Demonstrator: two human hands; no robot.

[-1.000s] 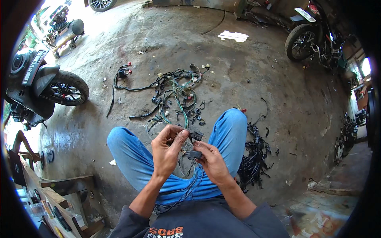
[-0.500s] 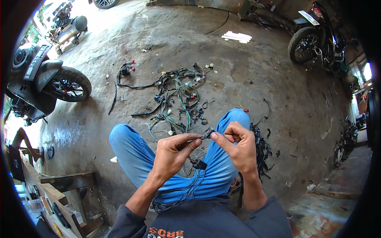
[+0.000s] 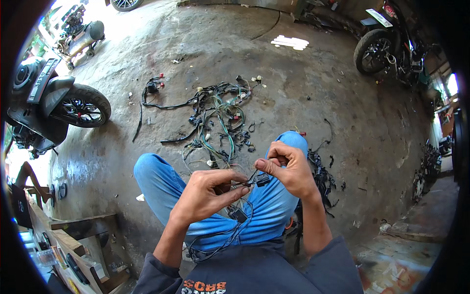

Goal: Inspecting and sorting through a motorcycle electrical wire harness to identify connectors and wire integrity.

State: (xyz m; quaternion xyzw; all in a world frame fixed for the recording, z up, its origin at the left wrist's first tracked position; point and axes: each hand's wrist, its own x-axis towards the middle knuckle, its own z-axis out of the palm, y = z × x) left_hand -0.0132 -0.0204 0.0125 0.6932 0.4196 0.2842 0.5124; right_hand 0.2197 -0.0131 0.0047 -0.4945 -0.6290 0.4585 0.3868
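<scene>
Over my lap, my left hand (image 3: 203,193) pinches the thin dark wires of a black plug connector (image 3: 263,181) between thumb and fingers. My right hand (image 3: 289,170) is closed just above that connector, its thumb pressed to the curled fingers. A thin dark wire seems to run from the connector's wires up to the right thumb tip. Below the left fingers hangs a second black connector (image 3: 237,214), with loose wires (image 3: 223,252) trailing across my jeans. Beyond my knees a large wiring harness (image 3: 215,117) of black and green wires with white and red plugs lies spread on the floor.
Black wire scraps (image 3: 320,181) lie beside my right knee. A motorcycle (image 3: 81,105) stands at the left, another (image 3: 377,51) at the far right. A wooden bench (image 3: 73,240) with tools is at the lower left. The concrete floor (image 3: 318,98) is stained.
The connector has turned and dropped a little, out from under the right thumb. Both hands have shifted slightly; the right thumb now sits above it. The second connector hangs lower.
</scene>
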